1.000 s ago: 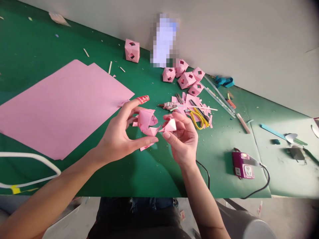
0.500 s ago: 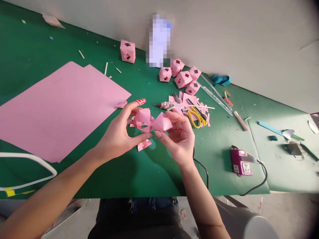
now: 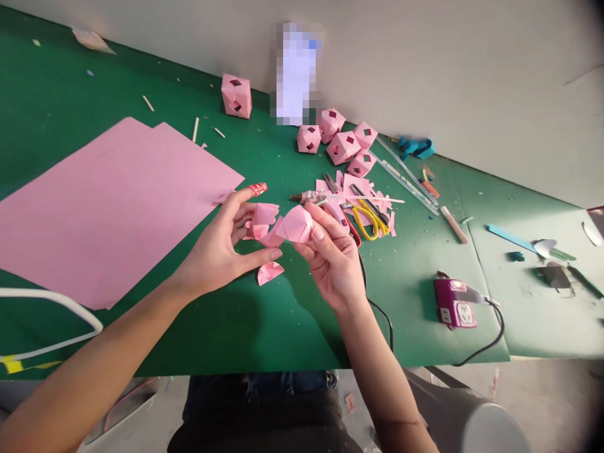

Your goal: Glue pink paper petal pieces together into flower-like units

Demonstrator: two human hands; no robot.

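A chain of folded pink paper (image 3: 263, 217) spans the gap between my hands above the table. My left hand (image 3: 217, 248) curls loosely around its left part, with the fingers at the paper's edge and the thumb below; something red and white wraps the index fingertip. In my right hand (image 3: 335, 251), thumb and fingers pinch the rounded right section (image 3: 296, 224). Just under my left thumb is a small folded pink piece (image 3: 270, 273). Beyond my right hand lies a pink glue gun (image 3: 336, 211), partly covered by the fingers, among paper scraps.
Large pink sheets (image 3: 123, 207) cover the left. Several pink paper balls (image 3: 343, 147) and a pink cube (image 3: 236, 96) stand toward the wall. Yellow-handled scissors (image 3: 365, 221) and a cutter (image 3: 368, 202) lie on scraps. A purple power adapter (image 3: 455, 303) with a cable sits right.
My right hand has turned and shifted left, bringing its folded section closer to the left part. My left hand stays around the paper. The view has shifted slightly.
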